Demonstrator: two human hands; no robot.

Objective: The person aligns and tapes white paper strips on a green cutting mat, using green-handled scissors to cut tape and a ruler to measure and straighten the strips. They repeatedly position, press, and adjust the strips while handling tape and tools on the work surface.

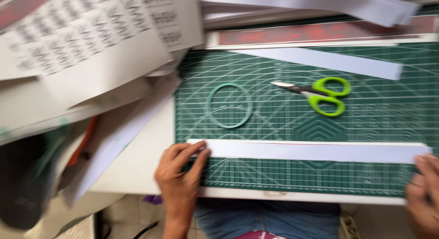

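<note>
Head view: left hand (180,168) pinches paper strip's (311,152) left end; right hand (423,193) grips the right end, grasp blurred. Strip lies stretched flat across green mat (283,175), scissors (320,93) parked above.

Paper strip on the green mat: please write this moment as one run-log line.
left hand: holds paper strip left end | right hand: at right end | strip: flat on cutting mat | scissors, ring: untouched

I see one long white paper strip (311,152) lying flat across the near part of the green cutting mat (283,115) — nearly level, its left end pinched at the edge, its right end reaching the mat's far right side.
</note>
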